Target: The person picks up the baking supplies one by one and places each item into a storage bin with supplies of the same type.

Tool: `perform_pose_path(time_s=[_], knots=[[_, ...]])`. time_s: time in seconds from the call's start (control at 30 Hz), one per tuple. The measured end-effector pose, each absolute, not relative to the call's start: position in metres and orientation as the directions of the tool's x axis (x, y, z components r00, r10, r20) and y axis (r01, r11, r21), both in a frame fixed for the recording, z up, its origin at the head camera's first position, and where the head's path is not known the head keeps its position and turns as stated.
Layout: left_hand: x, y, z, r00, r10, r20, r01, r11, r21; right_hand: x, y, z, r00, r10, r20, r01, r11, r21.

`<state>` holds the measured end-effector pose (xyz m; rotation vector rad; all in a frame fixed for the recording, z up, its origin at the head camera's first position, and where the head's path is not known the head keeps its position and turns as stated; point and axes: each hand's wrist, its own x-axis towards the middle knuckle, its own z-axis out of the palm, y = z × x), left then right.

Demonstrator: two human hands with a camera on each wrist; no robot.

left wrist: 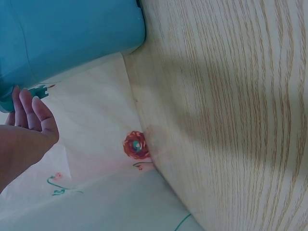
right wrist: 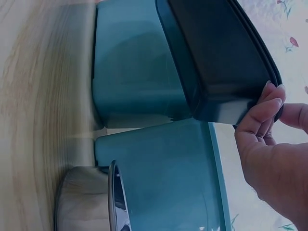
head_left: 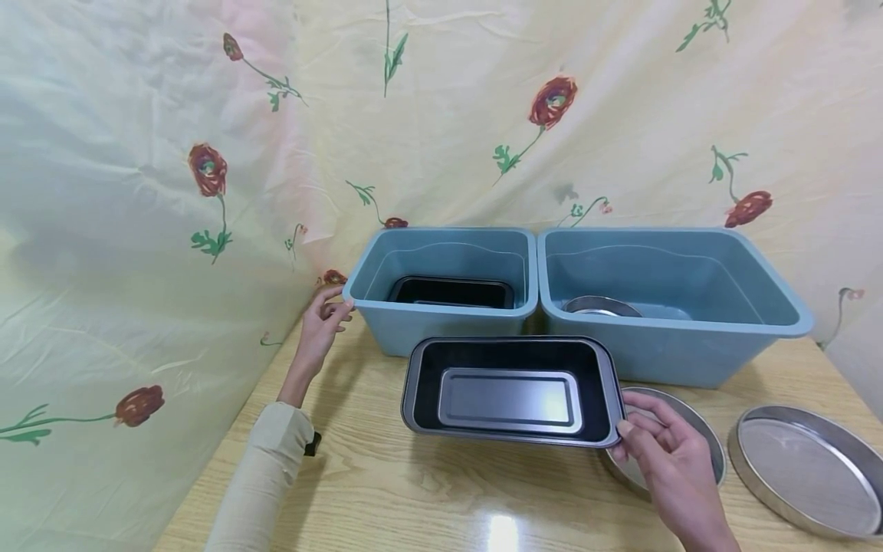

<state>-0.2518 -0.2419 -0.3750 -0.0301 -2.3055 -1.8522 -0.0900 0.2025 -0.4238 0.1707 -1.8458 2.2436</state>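
Note:
A dark rectangular loaf pan [head_left: 510,399] is raised above the table in front of two blue bins, its inside facing me. My right hand [head_left: 672,468] pinches its right end by the rim, and the right wrist view shows thumb and fingers on that rim. The left hand [head_left: 324,318] is at the left bin [head_left: 441,326], its fingertips at the front left corner of the rim. Inside that bin lies another dark loaf pan [head_left: 451,291]. A round metal pan [head_left: 602,305] lies in the right bin [head_left: 676,353], partly hidden by the front wall.
Two round metal cake pans stand on the wooden table [head_left: 386,491] at the right: one [head_left: 707,429] partly behind my right hand, the other [head_left: 807,468] farther right. A flowered cloth [head_left: 441,115] hangs behind the bins and along the left side.

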Motion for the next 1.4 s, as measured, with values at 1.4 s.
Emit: perform_pose_path(time_s=[1.4], knots=[[-0.267,-0.250,-0.394,-0.982,-0.112,0.151,0.126,0.203,0.971,-0.106,0.194,-0.407,-0.922,0.101,0.373,-0.377,-0.451,-0.809]])
